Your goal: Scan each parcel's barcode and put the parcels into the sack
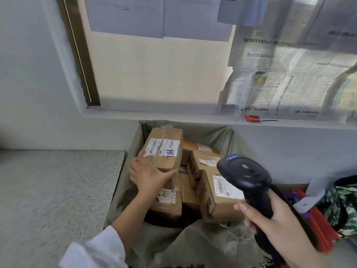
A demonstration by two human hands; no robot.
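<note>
Background, head view: newspaper [289, 74] covers the window above a grey ledge behind the sack, and a speckled desk [48, 190] lies to the sack's left.
Sack: the olive fabric sack [173, 246] stands open below the ledge, its near edge slumped towards the person.
Parcels inside: several brown cardboard parcels are piled in the sack. One with a barcode label [218, 200] is at its right side and another [201, 165] is nearer its back.
Top parcel: a labelled parcel [166, 149] with pen marks lies tilted on the pile at the sack's left side.
Left hand: the left hand [146, 175] holds this parcel by its near end, fingers on the left face and thumb across the front.
Right hand: the right hand [274, 221] is wrapped round the handle of a black scanner [249, 176], held over the sack's near right corner.
Done: judging by the pile, most of the bagging appears to be finished.
Left: the top parcel seems to need only settling and letting go. Whether it has been scanned cannot be told, nor whether more parcels wait out of frame, since every parcel in view is within the sack.
</note>
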